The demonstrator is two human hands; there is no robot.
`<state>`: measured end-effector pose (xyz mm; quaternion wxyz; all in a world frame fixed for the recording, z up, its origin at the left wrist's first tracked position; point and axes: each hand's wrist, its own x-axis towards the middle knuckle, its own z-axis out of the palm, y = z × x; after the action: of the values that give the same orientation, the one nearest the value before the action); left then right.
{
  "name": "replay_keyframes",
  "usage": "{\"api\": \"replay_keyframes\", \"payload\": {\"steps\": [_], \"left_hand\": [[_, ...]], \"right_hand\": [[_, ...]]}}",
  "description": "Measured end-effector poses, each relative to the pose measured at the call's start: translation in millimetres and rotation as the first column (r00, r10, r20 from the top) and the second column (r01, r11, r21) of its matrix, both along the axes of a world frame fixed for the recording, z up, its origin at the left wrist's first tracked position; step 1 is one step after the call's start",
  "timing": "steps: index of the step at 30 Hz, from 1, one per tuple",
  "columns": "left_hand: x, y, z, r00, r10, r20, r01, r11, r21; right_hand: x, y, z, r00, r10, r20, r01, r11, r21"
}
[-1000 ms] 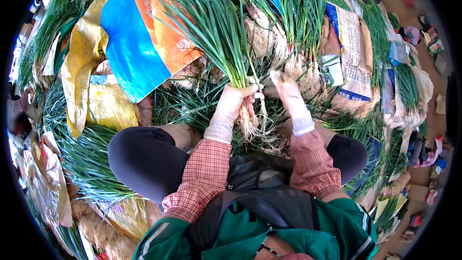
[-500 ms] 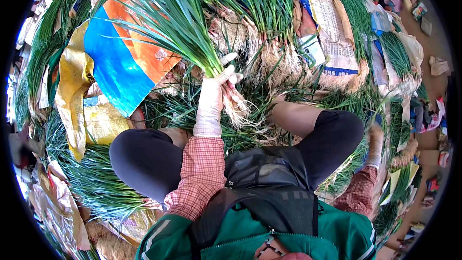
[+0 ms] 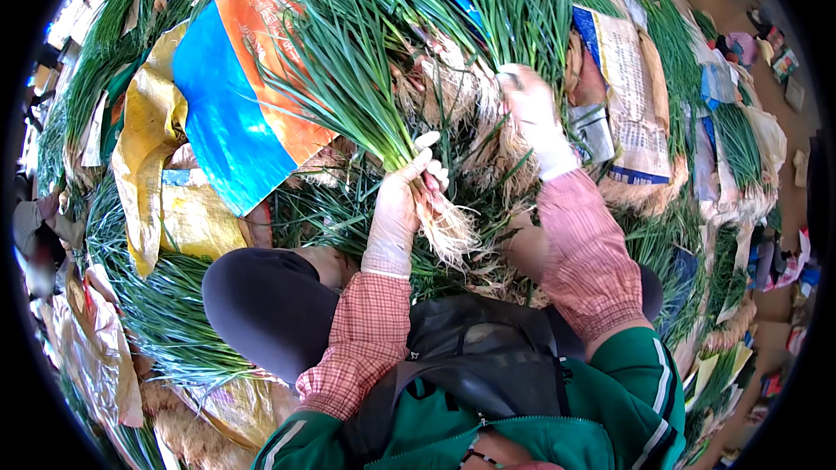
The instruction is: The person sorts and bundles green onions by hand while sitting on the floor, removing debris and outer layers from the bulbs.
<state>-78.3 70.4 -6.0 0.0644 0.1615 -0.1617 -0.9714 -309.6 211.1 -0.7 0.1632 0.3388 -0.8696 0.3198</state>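
Left hand [image 3: 402, 196] has its fingers wrapped around a green onion bunch [image 3: 394, 146] just above the pale roots [image 3: 451, 231], leaves [image 3: 344, 78] fanning partly over a blue-and-orange sheet [image 3: 213, 113]; right hand [image 3: 529, 103] at a farther onion pile [image 3: 514, 17], fingers blurred, grip cannot be told.

The left grip [image 3: 406, 194] curls closed, while the right grip [image 3: 529, 108] reaches farther forward, its forearm [image 3: 585, 248] angled inward.

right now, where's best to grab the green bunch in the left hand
Probably by the pale-green stems just above the left hand, coming from overhead: the bunch is narrow there and nothing covers it in this view, while the leaves fan out beyond and the roots splay at the near end.
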Motion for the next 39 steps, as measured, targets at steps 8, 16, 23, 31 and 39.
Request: {"api": "replay_keyframes", "payload": {"steps": [8, 16, 23, 31, 39], "left_hand": [[12, -15, 7, 0.997, 0.045, -0.069, -0.054, 0.989, -0.134], [2, 4, 11, 0.994, 0.059, -0.093, -0.068, 0.993, -0.095], [11, -1, 19, 0.998, 0.039, -0.047, -0.047, 0.981, -0.19], [4, 11, 11, 0.985, 0.041, 0.167, 0.016, 0.944, -0.329], [2, 33, -29, 0.881, 0.449, 0.151, -0.144, 0.558, -0.817]], "right_hand": [[3, -12, 100, 0.468, 0.626, 0.624, 0.216, 0.603, -0.768], [35, 34, 30, 0.773, -0.134, 0.62, 0.206, 0.977, -0.045], [97, 30, 52, 0.687, 0.249, 0.683, 0.139, 0.877, -0.46], [144, 11, 31, 0.949, 0.124, 0.289, -0.115, 0.992, -0.046], [130, -74, 4, 0.979, -0.033, 0.199, -0.054, 0.908, 0.416]]}}
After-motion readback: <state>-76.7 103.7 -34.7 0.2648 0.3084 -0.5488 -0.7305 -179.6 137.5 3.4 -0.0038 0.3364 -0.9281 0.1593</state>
